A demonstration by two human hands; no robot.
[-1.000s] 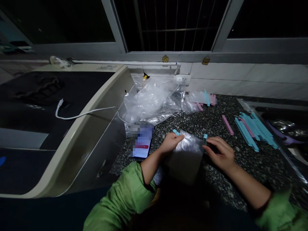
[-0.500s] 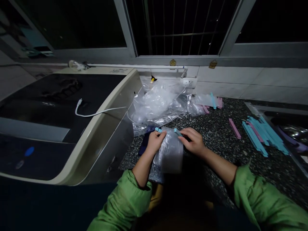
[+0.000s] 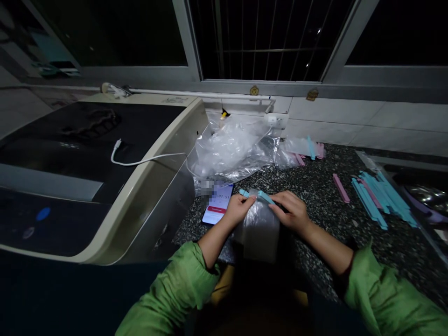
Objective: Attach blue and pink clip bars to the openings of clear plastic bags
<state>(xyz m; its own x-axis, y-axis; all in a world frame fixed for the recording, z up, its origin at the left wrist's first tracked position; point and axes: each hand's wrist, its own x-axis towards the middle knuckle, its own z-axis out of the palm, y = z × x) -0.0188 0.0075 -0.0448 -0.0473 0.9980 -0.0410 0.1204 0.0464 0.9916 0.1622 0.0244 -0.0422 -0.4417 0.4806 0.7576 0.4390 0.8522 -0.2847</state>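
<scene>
My left hand point(image 3: 238, 209) pinches a short light-blue clip end point(image 3: 244, 192) together with the top edge of a clear plastic bag point(image 3: 261, 228). From the other side, my right hand point(image 3: 291, 210) grips a light-blue plastic bag clip point(image 3: 266, 198) between thumb and fingers, its near end against the bag's top edge. Whether the two blue parts belong to one clip is unclear. Below both hands the bag hangs down over the counter's front edge. A phone point(image 3: 220, 200) with a lit screen lies just left of my left hand.
Several blue and pink clips point(image 3: 383, 196) lie on the speckled counter point(image 3: 308, 182) at right, with one pink clip point(image 3: 340, 188) apart. Crumpled clear plastic point(image 3: 231, 149) sits behind. A large dark-topped appliance point(image 3: 168, 191) stands left, a white cable point(image 3: 150, 158) across it.
Both hands have shifted right with the bag, and the blue pieces are closer together. The phone is now more exposed and its screen appears lit.
</scene>
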